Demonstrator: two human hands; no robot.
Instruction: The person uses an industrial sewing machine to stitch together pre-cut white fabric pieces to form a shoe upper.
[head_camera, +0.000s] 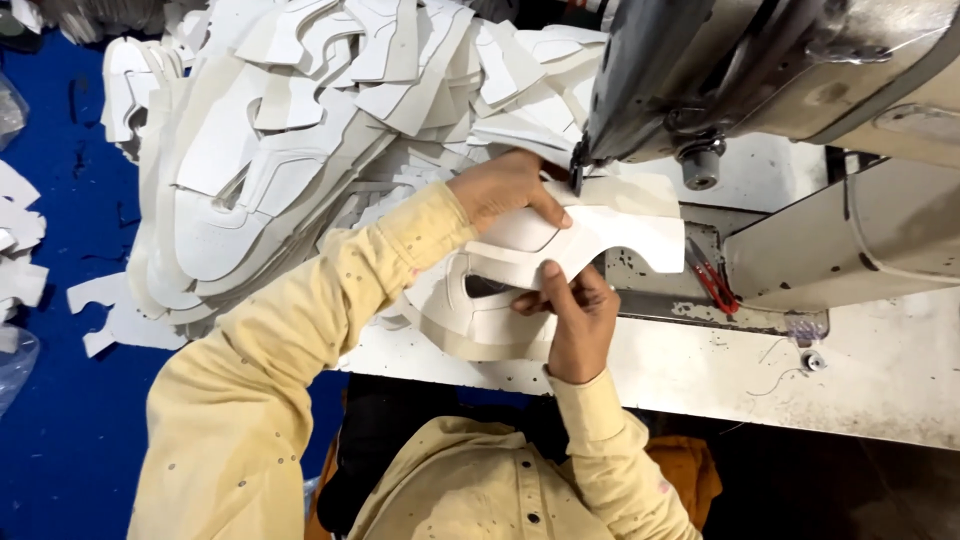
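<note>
A white cut shoe-upper piece (560, 250) lies on the sewing machine bed under the needle area. My left hand (505, 190) presses on its far side, thumb on top of the piece close to the presser foot (578, 170). From the near side my right hand (575, 315) pinches the edge, thumb on top and fingers beneath. Both arms wear pale yellow sleeves. Part of the piece hangs off the table toward me.
The grey sewing machine head (760, 70) fills the upper right. A big heap of white cut pieces (300, 140) covers the left of the white table (800, 380). Red-handled snips (712, 283) lie by the bed. Loose pieces lie on the blue floor (60, 400).
</note>
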